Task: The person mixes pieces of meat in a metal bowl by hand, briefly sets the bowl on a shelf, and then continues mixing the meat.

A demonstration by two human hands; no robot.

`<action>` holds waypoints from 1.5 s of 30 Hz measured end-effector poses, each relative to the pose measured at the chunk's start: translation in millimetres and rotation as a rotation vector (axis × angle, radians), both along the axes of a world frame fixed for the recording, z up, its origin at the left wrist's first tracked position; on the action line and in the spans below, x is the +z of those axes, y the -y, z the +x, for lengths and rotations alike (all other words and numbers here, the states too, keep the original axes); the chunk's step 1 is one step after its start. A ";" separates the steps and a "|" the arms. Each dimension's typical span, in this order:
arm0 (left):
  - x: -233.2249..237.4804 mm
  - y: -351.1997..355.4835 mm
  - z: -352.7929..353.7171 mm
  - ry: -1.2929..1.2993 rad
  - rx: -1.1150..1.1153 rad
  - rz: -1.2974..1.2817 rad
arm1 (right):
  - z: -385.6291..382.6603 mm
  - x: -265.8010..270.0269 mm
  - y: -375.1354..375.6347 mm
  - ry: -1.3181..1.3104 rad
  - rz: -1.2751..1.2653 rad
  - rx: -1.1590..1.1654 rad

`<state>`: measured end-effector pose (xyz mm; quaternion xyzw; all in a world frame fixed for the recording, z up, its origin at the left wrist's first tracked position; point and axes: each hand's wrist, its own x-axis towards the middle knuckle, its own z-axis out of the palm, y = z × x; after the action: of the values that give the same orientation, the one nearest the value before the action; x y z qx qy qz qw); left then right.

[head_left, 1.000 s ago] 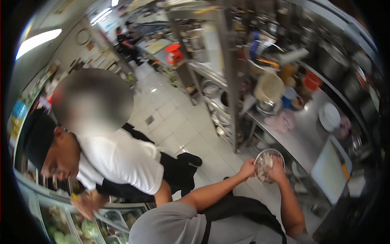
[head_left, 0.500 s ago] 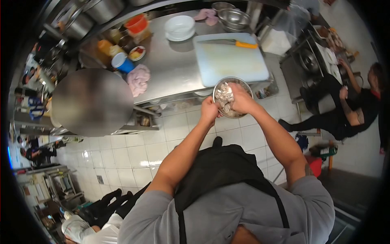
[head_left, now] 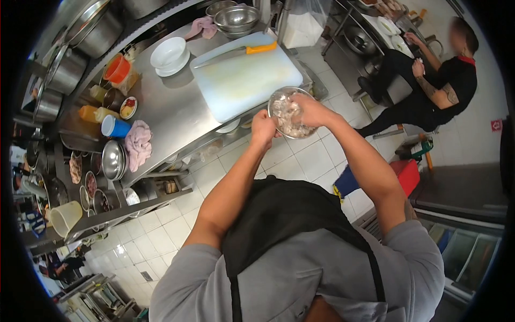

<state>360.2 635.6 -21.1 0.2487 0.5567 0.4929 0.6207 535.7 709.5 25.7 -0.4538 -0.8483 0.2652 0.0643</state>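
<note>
A round metal bowl is held in the air just off the counter's front edge. My left hand is closed on its left rim. Pale, wet chunks that look like raw meat fill the bowl. My right hand reaches into the bowl from the right, its fingers down among the chunks, blurred and partly hidden. Just beyond the bowl lies a white cutting board, with a yellow-handled knife along its far side.
On the steel counter stand white bowls, a blue container, a pink cloth and metal bowls. A person in black works at the right. A red bin stands on the floor.
My view has turned to the right, so the counter appears shifted left and tilted. The bowl stays in my left hand, and my right hand remains inside it.
</note>
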 end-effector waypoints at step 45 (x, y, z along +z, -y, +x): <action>13.7 24.2 55.5 -0.032 -0.234 0.066 | 47.0 -3.5 55.4 -0.106 0.039 -0.282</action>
<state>415.7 611.4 -7.5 0.3401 0.5174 0.4310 0.6564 582.7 654.2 22.2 -0.5525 -0.7766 0.2604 0.1545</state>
